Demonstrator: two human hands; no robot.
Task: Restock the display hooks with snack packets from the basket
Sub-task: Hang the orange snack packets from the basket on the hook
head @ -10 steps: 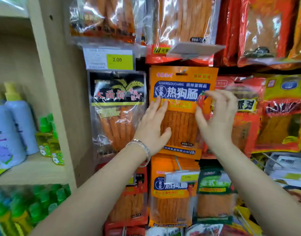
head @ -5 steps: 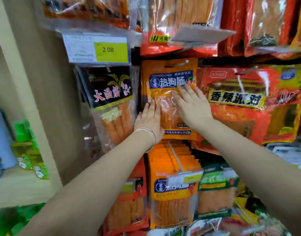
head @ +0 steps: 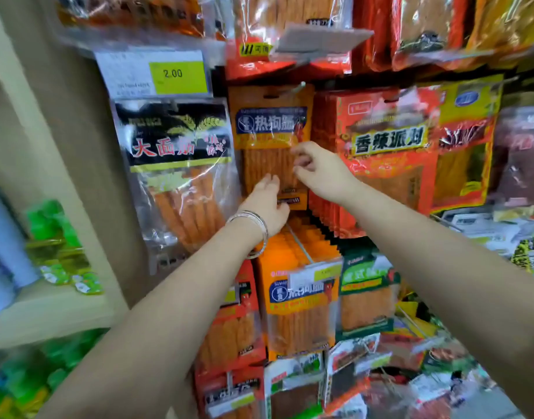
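Packet (head: pixel 271 137) hangs upright, left hand (head: pixel 267 204) flat against its lower end, right hand (head: pixel 320 169) loosely curled, empty, alongside.

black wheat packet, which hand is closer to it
Left. The left hand sits just right of the black packet, over the orange packet; the right hand is farther right.

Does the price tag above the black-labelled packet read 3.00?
No: the yellow price tag hanging above the black-labelled packet plainly reads 2.00.
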